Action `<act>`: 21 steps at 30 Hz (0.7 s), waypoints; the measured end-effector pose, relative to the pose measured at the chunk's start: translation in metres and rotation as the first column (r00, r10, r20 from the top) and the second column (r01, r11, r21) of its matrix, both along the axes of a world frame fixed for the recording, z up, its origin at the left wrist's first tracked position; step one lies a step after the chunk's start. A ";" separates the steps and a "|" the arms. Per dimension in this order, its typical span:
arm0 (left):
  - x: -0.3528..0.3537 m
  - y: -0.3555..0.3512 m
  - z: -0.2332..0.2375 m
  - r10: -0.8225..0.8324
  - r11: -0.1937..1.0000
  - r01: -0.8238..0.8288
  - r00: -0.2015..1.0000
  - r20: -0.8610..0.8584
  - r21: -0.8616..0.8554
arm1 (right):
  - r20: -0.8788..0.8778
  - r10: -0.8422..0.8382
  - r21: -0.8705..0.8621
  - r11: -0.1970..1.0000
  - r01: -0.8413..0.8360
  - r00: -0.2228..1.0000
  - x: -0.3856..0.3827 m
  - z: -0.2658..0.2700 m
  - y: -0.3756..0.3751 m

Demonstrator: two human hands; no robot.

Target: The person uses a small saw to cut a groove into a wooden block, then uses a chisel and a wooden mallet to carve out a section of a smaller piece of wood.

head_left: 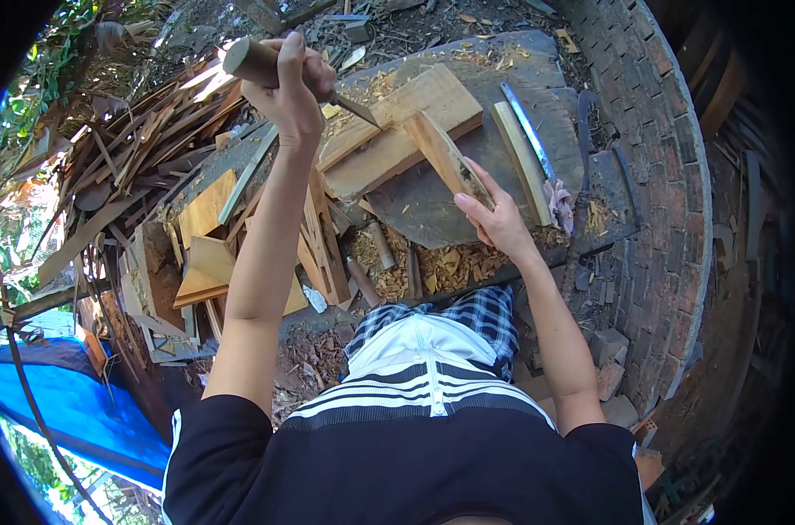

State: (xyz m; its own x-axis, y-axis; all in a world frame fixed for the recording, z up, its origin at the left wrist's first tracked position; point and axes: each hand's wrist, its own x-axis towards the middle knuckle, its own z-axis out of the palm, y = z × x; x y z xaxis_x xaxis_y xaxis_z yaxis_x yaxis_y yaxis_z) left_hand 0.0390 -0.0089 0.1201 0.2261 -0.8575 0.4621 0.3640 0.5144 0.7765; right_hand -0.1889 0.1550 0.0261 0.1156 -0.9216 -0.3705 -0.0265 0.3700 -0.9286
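My left hand [294, 87] is closed around the wooden handle of a chisel [357, 112], whose blade slants down to the right with its tip at a notched wooden block [432, 101]. The block lies at an angle on a dark, worn work surface [502, 79]. In my right hand [500, 219] is a flat wooden piece [441, 153], gripped at its lower end by thumb and fingers. Its upper end is beside the block, close to the chisel's tip; whether it touches the block I cannot tell.
A long pale board [520, 162] and a blue-and-silver strip [527, 131] lie right of the block. Wood offcuts [209, 210] and a scrap pile [143, 131] fill the left side. A curved brick wall [668, 192] bounds the right. Shavings [458, 267] lie below.
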 end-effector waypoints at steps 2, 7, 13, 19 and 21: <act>-0.001 0.000 -0.001 0.000 1.000 0.000 1.000 -0.002 0.020 | 0.000 0.001 0.005 1.000 -0.001 1.000 -0.001 0.000 0.000; -0.003 0.000 -0.005 0.016 1.000 -0.016 0.999 0.033 -0.002 | -0.016 0.008 0.032 0.999 -0.007 1.000 -0.002 0.000 0.000; -0.003 -0.001 -0.006 0.026 1.000 -0.026 0.998 0.064 0.001 | -0.022 0.016 0.030 0.999 -0.015 1.000 -0.002 0.000 -0.001; -0.006 0.002 -0.003 0.041 0.999 -0.042 0.997 0.059 0.008 | -0.024 0.011 0.031 0.999 -0.011 1.000 -0.001 0.002 0.000; -0.007 0.002 -0.003 0.038 0.999 -0.038 0.998 0.059 0.005 | -0.025 0.012 0.031 0.999 -0.011 1.000 -0.001 0.000 0.000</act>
State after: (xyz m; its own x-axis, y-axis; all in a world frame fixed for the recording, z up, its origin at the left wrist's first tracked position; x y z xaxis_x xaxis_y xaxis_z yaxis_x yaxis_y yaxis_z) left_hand 0.0324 -0.0073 0.1170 0.2308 -0.8516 0.4706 0.2979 0.5223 0.7990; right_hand -0.1900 0.1546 0.0260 0.1164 -0.9083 -0.4018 -0.0536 0.3982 -0.9157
